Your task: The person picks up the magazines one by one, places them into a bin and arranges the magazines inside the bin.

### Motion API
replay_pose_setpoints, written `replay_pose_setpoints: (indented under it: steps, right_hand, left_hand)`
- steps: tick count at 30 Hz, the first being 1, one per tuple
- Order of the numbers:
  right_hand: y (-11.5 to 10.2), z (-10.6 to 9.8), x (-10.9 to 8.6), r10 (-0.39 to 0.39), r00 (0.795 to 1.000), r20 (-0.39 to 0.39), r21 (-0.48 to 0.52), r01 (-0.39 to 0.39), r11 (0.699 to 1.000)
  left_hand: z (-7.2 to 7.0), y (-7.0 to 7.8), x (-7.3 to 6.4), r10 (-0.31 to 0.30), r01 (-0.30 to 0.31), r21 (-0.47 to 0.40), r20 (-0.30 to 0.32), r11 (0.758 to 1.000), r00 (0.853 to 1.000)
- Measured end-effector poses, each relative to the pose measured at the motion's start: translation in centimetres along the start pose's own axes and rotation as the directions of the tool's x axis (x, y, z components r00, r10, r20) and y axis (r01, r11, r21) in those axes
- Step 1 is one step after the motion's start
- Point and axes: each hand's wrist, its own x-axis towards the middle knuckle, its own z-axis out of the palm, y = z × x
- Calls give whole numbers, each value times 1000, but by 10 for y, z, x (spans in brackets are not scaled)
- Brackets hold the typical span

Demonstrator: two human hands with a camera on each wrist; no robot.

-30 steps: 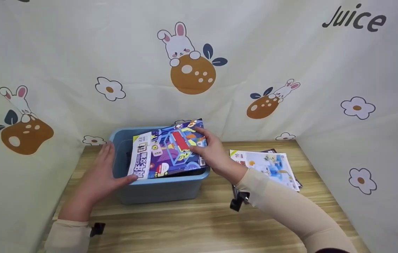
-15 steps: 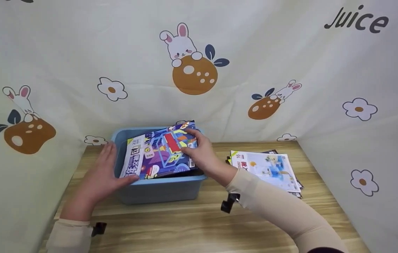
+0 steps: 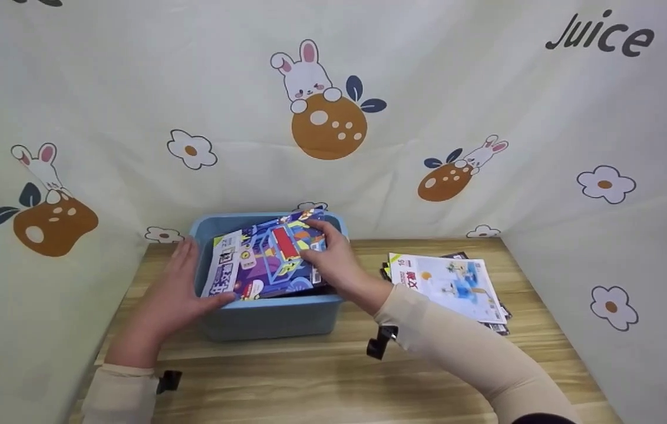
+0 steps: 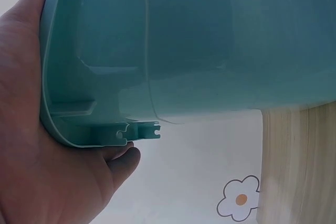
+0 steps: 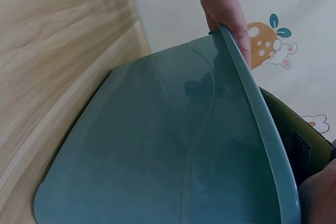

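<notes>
A blue plastic bin (image 3: 268, 321) stands on the wooden table, in the middle of the head view. My left hand (image 3: 174, 288) grips its front left corner, thumb over the front rim; in the left wrist view some fingertips (image 4: 126, 165) curl beneath the rim. A purple magazine (image 3: 268, 259) with a white title strip lies tilted in the bin's mouth. My right hand (image 3: 342, 265) holds this magazine by its right side, thumb on the cover and fingers at the far edge. Something dark shows under the magazine, mostly hidden.
Right of the bin, a small pile of magazines (image 3: 445, 288) lies on the table (image 3: 286, 383), a white and blue cover on top. Patterned cloth walls (image 3: 239, 176) rise close behind the bin and at both sides.
My right hand has moved left and slightly down with the purple magazine, which now sits further inside the bin. My left hand keeps its grip on the bin's corner.
</notes>
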Motion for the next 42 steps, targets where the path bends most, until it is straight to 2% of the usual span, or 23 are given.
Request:
replay_pose_setpoints:
  steps: [9,12,15,18,21,27,30,33,37,39,42]
  right_hand:
    - [-2,-1,1,11,999,46,-35,-9,999]
    - [-2,-6,0,-18,993,121,-109,31,994]
    - [-5,-17,-2,-77,984,159,-215,111,970]
    - [-12,-29,-4,-130,986,108,-305,157,939]
    - [-12,-44,-5,-161,986,40,-308,165,937]
    - [13,-95,-10,-207,977,-49,-266,187,946]
    - [36,-129,-13,-201,975,-98,-305,163,938]
    - [64,-164,-18,-188,972,-140,-395,120,911]
    - [101,-209,-27,-140,970,-199,-527,14,850]
    - [116,-228,-33,-107,968,-228,-566,-43,824]
    - [133,-253,-42,-67,961,-268,-583,-106,805]
  left_hand:
    - [0,-3,1,14,-13,9,-15,1000,1000]
    - [0,-4,-1,27,-27,7,-15,1000,1000]
    - [1,-1,0,34,-34,1,-15,999,999]
    - [-1,0,1,31,-31,1,-19,1000,999]
    - [-2,-1,-1,21,-21,3,-18,1000,1000]
    - [-1,-3,-1,7,-7,9,-20,1000,1000]
    - [-1,-2,0,5,-5,5,-20,1000,1000]
    - [-1,-3,-1,5,-5,0,-17,1000,1000]
    - [-1,-2,-3,4,-4,-3,-5,1000,1000]
    - [-1,-2,-3,5,-5,-1,-5,1000,1000]
    - [-1,-1,-2,3,-3,-1,-4,1000,1000]
